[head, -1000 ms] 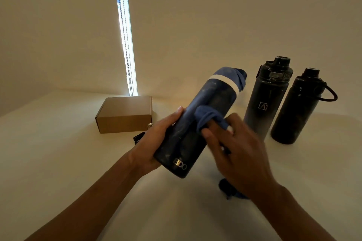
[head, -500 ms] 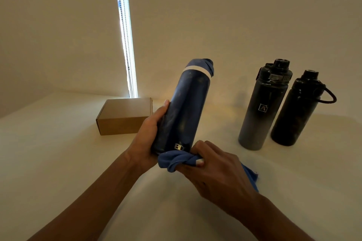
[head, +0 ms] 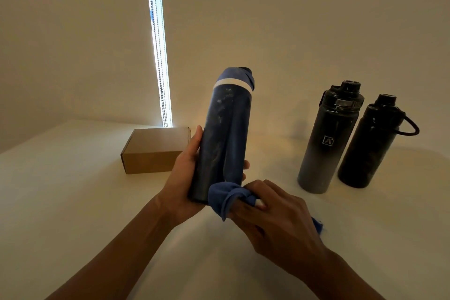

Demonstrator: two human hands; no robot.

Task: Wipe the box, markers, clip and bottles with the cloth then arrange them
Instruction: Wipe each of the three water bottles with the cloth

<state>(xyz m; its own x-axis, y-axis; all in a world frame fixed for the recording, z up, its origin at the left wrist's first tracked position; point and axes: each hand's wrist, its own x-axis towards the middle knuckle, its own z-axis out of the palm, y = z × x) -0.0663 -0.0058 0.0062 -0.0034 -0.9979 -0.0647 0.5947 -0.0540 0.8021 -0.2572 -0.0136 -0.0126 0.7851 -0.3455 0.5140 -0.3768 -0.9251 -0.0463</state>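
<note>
Tilted earlier, blue bottle [head: 222, 139] now stands upright, rigid and smooth, in left hand [head: 181, 181]'s wrapped grip; right hand [head: 272, 212] pinches soft cloth [head: 224, 198] against its base.

Only readable thing is a small white square logo with an "A" on the grey-to-black bottle [head: 323, 143]. The blue bottle [head: 222, 139] has its print covered by the cloth [head: 225, 198].
</note>
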